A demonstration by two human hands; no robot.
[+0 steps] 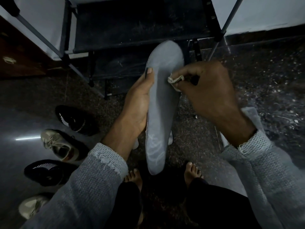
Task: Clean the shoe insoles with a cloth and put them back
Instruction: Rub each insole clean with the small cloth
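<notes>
A long grey insole [162, 100] is held up in front of me, toe end pointing away. My left hand [138, 104] grips its left edge from below, thumb on the top face. My right hand [209, 91] pinches a small bunched whitish cloth [175, 80] and presses it against the insole's right edge near the middle. A second pale insole shows partly behind the first one [170, 139].
Several shoes lie on the dark floor at the left: a black one [74, 119], a beige one [62, 144], another black one [44, 172] and a beige one [31, 205]. A dark shoe rack [135, 30] stands ahead. My bare feet [133, 177] are below.
</notes>
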